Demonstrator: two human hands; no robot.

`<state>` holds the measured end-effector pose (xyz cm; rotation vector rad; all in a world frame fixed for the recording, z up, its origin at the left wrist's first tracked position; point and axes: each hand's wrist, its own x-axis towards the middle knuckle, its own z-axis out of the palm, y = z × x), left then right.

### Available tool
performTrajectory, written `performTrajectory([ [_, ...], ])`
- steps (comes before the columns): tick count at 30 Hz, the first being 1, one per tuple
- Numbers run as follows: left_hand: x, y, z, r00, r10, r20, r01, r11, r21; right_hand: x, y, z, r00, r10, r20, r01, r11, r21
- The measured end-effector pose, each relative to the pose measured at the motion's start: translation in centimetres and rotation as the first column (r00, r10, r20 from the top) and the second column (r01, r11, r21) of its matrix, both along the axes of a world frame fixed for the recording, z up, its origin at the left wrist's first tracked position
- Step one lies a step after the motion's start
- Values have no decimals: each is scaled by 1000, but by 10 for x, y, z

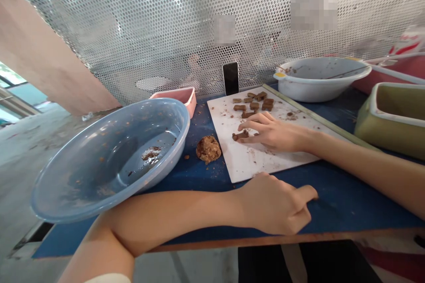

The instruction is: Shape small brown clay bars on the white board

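While one brown lump (208,149) at frame centre is unshaped, small bars (254,106) already lie formed on the white board (238,164) at centre right; the lump looks crumbly, the bars smoother. The right hand (272,134), fingers apart, rests at a bone-shaped bar (240,135); the left hand (277,205), lower centre, is curled in, contents hidden.

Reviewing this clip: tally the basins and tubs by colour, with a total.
Blue: 1 (large basin)
White: 1 (round basin)
Green: 1 (rectangular tub)
Pink: 2 (small tub behind the blue basin; larger tub at far right, partly out of frame)
Total: 5
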<state>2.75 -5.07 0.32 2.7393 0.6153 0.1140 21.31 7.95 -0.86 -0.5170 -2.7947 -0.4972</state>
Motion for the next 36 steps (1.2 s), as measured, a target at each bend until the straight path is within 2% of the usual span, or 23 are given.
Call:
performTrajectory([
  [11, -1, 2, -3, 1000, -8, 16, 8, 1000, -4, 1, -4, 3, 1000, -5, -16, 5, 1000, -17],
  [29, -1, 1, 1, 1000, 7, -4, -7, 1000, -17, -5, -3, 1, 1000, -14, -25, 13, 1000, -25],
  [36, -1, 1, 1, 1000, 4, 4, -4, 999, -37, 0, -9, 3, 983, -25, -184, 21, 999, -24],
])
